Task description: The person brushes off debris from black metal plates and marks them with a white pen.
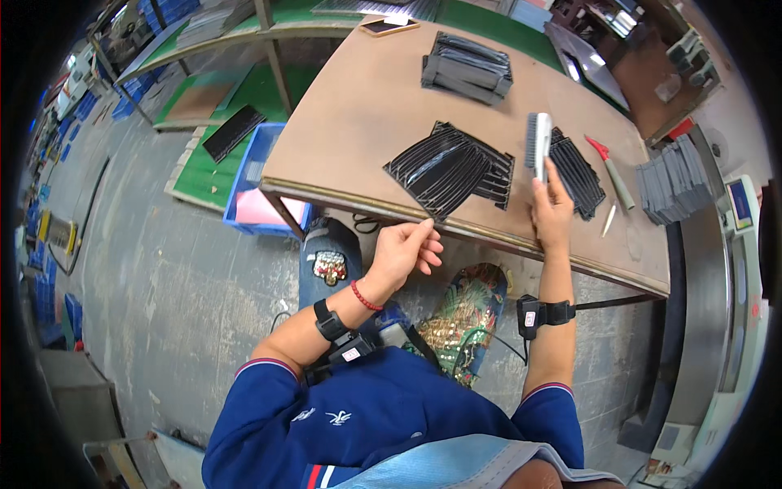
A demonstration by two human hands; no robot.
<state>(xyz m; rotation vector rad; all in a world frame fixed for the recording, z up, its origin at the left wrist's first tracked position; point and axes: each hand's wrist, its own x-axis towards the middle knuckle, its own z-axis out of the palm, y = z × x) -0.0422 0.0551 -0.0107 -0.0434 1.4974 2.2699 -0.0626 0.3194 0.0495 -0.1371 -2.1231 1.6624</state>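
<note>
My right hand (552,210) is wrapped round the handle of a brush (542,134) with a pale back and grey bristles, held upright over the table. Nearer the front edge, the thumb and fingertips of my left hand (407,251) pinch the near corner of a black ribbed sheet (436,167). That sheet lies fanned over other black slatted pieces (494,175), whose lower layers are hidden. Just right of the brush, partly behind it and my right hand, rests a small pile of black ribbed strips (577,175).
A stack of dark ribbed pieces (466,72) sits farther back on the brown table (342,122). Toward the right lie a red-and-green hand tool (612,173), a thin white stick (609,220) and grey stacked pieces (674,181). A blue bin (244,183) stands by the table's left end.
</note>
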